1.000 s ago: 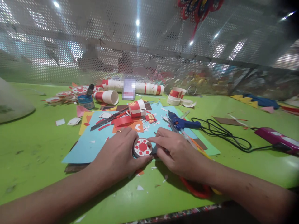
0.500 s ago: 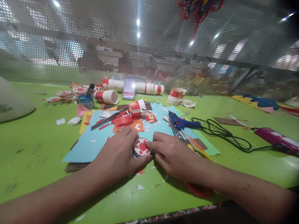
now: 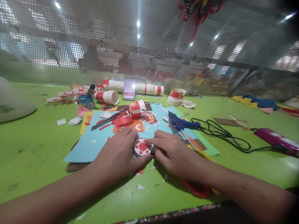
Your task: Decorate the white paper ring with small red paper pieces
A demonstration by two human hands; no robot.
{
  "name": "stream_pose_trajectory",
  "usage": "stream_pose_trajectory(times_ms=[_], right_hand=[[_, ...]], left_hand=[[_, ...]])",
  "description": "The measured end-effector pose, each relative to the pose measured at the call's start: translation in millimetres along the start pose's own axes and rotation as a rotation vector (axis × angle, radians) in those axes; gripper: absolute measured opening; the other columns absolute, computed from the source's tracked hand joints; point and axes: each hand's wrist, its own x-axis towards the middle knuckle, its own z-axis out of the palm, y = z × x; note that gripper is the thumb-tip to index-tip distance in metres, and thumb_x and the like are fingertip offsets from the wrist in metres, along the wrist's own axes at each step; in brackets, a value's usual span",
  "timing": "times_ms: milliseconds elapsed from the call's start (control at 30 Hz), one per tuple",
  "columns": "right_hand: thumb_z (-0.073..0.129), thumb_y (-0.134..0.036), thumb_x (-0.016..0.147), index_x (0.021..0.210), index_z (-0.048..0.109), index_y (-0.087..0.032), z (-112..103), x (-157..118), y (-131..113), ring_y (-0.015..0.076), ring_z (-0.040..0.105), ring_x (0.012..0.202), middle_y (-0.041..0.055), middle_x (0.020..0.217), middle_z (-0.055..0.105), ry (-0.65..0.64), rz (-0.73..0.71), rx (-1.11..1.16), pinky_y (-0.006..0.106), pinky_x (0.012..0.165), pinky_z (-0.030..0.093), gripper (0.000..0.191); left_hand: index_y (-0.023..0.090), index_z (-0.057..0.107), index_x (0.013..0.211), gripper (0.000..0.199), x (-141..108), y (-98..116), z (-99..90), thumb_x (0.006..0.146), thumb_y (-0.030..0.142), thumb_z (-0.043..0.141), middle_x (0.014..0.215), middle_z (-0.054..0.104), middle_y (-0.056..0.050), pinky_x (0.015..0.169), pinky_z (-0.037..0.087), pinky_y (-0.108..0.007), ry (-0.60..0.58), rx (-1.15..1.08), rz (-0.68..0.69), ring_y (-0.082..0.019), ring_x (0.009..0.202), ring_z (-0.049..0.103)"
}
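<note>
A small round paper disc [image 3: 142, 147], white with red patches and a dark rim, lies low over the table between my hands. My left hand [image 3: 122, 147] curls round its left side, thumb along the near edge. From the right, my right hand [image 3: 169, 152] rests its index fingertip on the disc's face, and the other fingers bend in beside the right rim. Its thumb is mostly hidden. Red-handled scissors [image 3: 196, 189] lie partly under the right wrist. Beyond the hands, a cut red-and-white paper cup [image 3: 136, 108] and a red paper strip [image 3: 123, 121] lie on blue paper [image 3: 80, 151].
A blue glue gun [image 3: 183, 122] with a black cord lies right of the papers, near a magenta power strip [image 3: 277, 140]. Behind are a blue jar [image 3: 86, 102], stacked paper cups [image 3: 140, 88] and several patterned discs [image 3: 64, 95]. Paper scraps litter the green table [image 3: 35, 149].
My right index finger has lifted and straightened slightly, shifting toward the disc's upper right edge and uncovering more of its centre. My left hand keeps its place.
</note>
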Motion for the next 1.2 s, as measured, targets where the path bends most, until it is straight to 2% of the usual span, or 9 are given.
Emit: stream_pose_trajectory(times_ms=[133,367,500,733,800,900,1000,1067,1200], right_hand=[[0.046,-0.006,0.086,0.095,0.070,-0.009,-0.1,-1.4,1.0,0.0169,0.048,0.070,0.0046,0.077,0.051,0.035,-0.015,-0.004,0.030,0.063,0.034,0.026],[0.047,-0.008,0.087,0.099,0.069,-0.010,1.0,-0.4,0.2,0.0178,0.049,0.072,0.0058,0.080,0.052,-0.090,-0.007,-0.072,0.031,0.063,0.035,0.026],[0.048,-0.007,0.087,0.093,0.069,-0.010,0.5,2.3,0.2,0.0169,0.048,0.071,0.0047,0.079,0.051,-0.132,-0.002,-0.079,0.030,0.063,0.035,0.023],[0.047,-0.008,0.086,0.087,0.068,-0.011,2.9,2.1,2.3,0.0174,0.048,0.070,0.0059,0.079,0.053,-0.101,-0.043,-0.128,0.031,0.062,0.036,0.021],[0.047,-0.008,0.086,0.090,0.069,-0.011,-0.5,1.8,3.2,0.0178,0.050,0.071,0.0068,0.080,0.055,-0.040,-0.062,-0.102,0.031,0.063,0.038,0.023],[0.045,-0.008,0.087,0.103,0.069,-0.009,-11.6,3.4,6.8,0.0178,0.051,0.073,0.0069,0.080,0.057,0.180,-0.112,-0.013,0.031,0.066,0.041,0.029],[0.048,-0.013,0.089,0.105,0.069,-0.010,-24.1,7.2,12.6,0.0157,0.051,0.069,0.0039,0.075,0.057,0.351,-0.032,0.111,0.030,0.066,0.041,0.028],[0.052,-0.020,0.089,0.097,0.071,-0.012,-29.3,9.9,16.2,0.0147,0.052,0.069,0.0036,0.077,0.060,0.306,0.093,0.248,0.029,0.065,0.042,0.022],[0.061,-0.038,0.085,0.085,0.069,-0.014,-29.9,13.8,17.7,0.0143,0.055,0.067,0.0028,0.076,0.062,0.008,0.271,0.699,0.029,0.062,0.044,0.025]], left_hand=[[0.020,0.049,0.083,0.033,0.1,0.2,0.7,0.081,0.052,0.057,0.085,0.052,-0.006,0.068,0.039,-0.037,0.002,0.003,0.006,-0.027,0.081,0.052],[0.021,0.048,0.081,0.032,1.7,0.9,0.6,0.080,0.052,0.058,0.085,0.052,-0.005,0.066,0.039,-0.036,-0.002,0.015,-0.009,-0.026,0.081,0.052],[0.020,0.049,0.081,0.031,0.4,0.8,-0.5,0.080,0.050,0.058,0.086,0.052,-0.006,0.068,0.039,-0.037,-0.015,0.015,-0.005,-0.027,0.083,0.052],[0.020,0.048,0.081,0.030,-0.2,1.4,-0.7,0.080,0.049,0.059,0.086,0.053,-0.006,0.067,0.040,-0.037,-0.007,0.016,-0.004,-0.027,0.083,0.053],[0.020,0.049,0.081,0.032,0.5,0.6,-0.3,0.080,0.051,0.059,0.086,0.053,-0.006,0.067,0.041,-0.037,-0.003,-0.002,-0.012,-0.027,0.082,0.053],[0.020,0.050,0.084,0.032,0.8,-1.7,-0.6,0.081,0.051,0.059,0.088,0.054,-0.006,0.068,0.043,-0.038,0.036,-0.054,-0.013,-0.026,0.082,0.055],[0.019,0.051,0.093,0.032,0.1,-2.6,-3.6,0.083,0.049,0.059,0.093,0.056,-0.006,0.071,0.045,-0.037,0.115,-0.139,0.015,-0.026,0.086,0.056],[0.019,0.051,0.101,0.034,-0.8,-1.4,-7.0,0.083,0.047,0.061,0.098,0.057,-0.007,0.075,0.047,-0.038,0.185,-0.184,0.057,-0.025,0.090,0.056],[0.019,0.050,0.108,0.034,-3.2,1.9,-12.3,0.084,0.040,0.063,0.104,0.058,-0.008,0.084,0.047,-0.041,0.313,-0.170,0.152,-0.026,0.100,0.055]])
